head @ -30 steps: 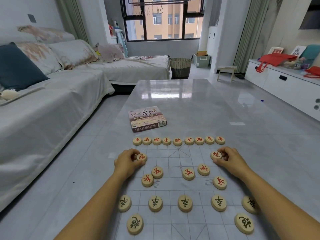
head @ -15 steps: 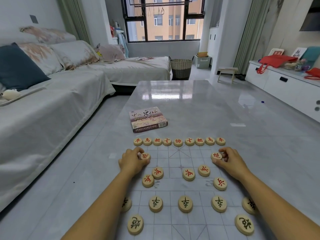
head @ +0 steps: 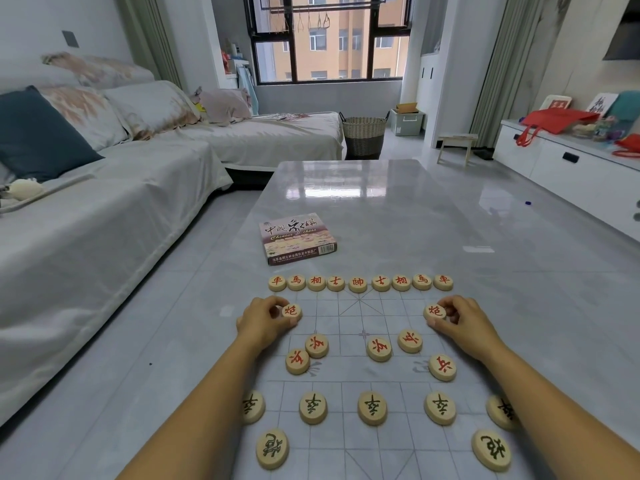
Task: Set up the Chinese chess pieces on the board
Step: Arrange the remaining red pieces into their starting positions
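Note:
A thin see-through chess board (head: 360, 375) lies on the grey table. A row of red-lettered wooden pieces (head: 358, 283) lines its far edge. My left hand (head: 265, 320) pinches a red cannon piece (head: 291, 310) on the board's left side. My right hand (head: 462, 322) pinches a second red cannon piece (head: 435, 311) on the right side. Several red soldier pieces (head: 379, 348) sit loosely in the middle. A row of black-lettered soldiers (head: 372, 408) and two black cannons (head: 272, 449) stand near me.
The chess set's box (head: 297, 239) lies on the table (head: 381, 209) beyond the board. A covered sofa (head: 104, 188) runs along the left. A wicker basket (head: 364, 135) and a small stool (head: 454, 147) stand past the table's far end. A white cabinet (head: 575, 171) lines the right wall.
Both hands have stayed on their red cannon pieces, with only small shifts of the fingers. The view has tilted slightly; the other pieces have not moved.

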Available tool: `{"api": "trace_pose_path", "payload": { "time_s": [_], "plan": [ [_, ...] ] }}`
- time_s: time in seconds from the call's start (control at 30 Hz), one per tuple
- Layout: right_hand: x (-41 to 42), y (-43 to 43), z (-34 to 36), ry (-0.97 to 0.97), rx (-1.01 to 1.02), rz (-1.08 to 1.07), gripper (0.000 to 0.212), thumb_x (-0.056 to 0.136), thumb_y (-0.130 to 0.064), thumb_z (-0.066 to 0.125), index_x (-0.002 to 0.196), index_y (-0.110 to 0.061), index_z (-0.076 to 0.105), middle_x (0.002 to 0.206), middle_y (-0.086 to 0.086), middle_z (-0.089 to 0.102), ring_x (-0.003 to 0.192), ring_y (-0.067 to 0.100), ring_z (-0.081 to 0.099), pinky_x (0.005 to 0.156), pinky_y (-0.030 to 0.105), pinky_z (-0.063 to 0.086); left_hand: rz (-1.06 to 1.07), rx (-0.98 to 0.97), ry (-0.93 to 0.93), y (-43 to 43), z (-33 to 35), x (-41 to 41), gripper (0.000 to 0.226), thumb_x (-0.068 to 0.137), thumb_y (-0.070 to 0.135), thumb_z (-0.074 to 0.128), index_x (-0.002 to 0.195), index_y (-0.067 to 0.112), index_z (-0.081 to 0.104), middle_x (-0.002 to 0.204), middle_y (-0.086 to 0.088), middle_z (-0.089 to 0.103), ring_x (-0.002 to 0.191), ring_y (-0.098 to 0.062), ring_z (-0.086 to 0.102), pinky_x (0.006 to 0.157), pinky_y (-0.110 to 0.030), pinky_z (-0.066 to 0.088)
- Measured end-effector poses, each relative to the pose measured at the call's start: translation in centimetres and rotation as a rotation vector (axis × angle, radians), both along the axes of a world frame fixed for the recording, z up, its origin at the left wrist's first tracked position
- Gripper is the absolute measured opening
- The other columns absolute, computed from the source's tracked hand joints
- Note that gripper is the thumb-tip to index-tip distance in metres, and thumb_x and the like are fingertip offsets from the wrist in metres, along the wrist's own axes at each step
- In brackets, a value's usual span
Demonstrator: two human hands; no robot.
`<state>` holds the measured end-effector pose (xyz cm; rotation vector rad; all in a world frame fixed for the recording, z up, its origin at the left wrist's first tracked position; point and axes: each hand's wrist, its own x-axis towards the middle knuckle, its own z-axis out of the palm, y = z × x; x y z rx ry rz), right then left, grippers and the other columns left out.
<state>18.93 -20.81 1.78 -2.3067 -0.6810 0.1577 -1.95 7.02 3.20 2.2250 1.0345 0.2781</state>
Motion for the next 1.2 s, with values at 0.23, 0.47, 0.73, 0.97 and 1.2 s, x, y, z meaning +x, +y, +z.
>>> {"api": "trace_pose_path", "payload": {
  "time_s": [0.23,0.47,0.73,0.97,1.2],
  "plan": [
    [-0.51,0.07,0.13,-0.009,0.003,-0.01,0.034,0.08,-0.027,0.07,0.108,-0.013,0.056,0.107,0.007,0.049,0.092,0.02,0.052,0.083,0.035,0.047,-0.031,-0.015,-0.083,0.04,-0.09,-0.67,0.039,0.078,0.035,0.07,0.114,0.024,0.061,0.105,-0.002,0.052,0.103,-0.02,0.053,0.097,-0.044,0.043],
    [-0.73,-0.04,0.31,-0.014,-0.007,-0.012,0.035,0.082,-0.028,0.068,0.11,-0.013,0.056,0.107,0.007,0.049,0.095,0.023,0.053,0.087,0.038,0.048,-0.032,-0.004,-0.108,-0.06,-0.26,-0.71,0.04,0.077,0.029,0.072,0.115,0.021,0.061,0.102,-0.003,0.052,0.096,-0.019,0.052,0.096,-0.043,0.043],
    [-0.6,-0.01,0.26,-0.017,-0.029,-0.011,0.037,0.082,-0.03,0.067,0.113,-0.013,0.055,0.11,0.008,0.048,0.096,0.022,0.052,0.087,0.037,0.047,-0.018,0.002,-0.112,-0.19,-0.21,-0.63,0.039,0.076,0.029,0.073,0.112,0.019,0.062,0.102,-0.002,0.052,0.095,-0.018,0.052,0.096,-0.045,0.043],
    [-0.67,-0.07,0.29,-0.013,-0.037,-0.009,0.039,0.083,-0.03,0.066,0.118,-0.014,0.054,0.112,0.008,0.048,0.097,0.021,0.05,0.087,0.036,0.046,-0.022,0.023,-0.104,-0.19,-0.33,-0.66,0.037,0.077,0.03,0.072,0.112,0.02,0.061,0.102,-0.001,0.052,0.095,-0.017,0.051,0.096,-0.043,0.044],
    [-0.73,-0.07,0.3,-0.008,-0.038,-0.012,0.039,0.084,-0.031,0.066,0.117,-0.015,0.054,0.111,0.007,0.048,0.096,0.02,0.051,0.087,0.038,0.047,-0.028,0.034,-0.095,-0.07,-0.43,-0.64,0.039,0.078,0.03,0.071,0.114,0.021,0.06,0.102,0.0,0.051,0.096,-0.016,0.051,0.096,-0.042,0.043]
  ]
}}
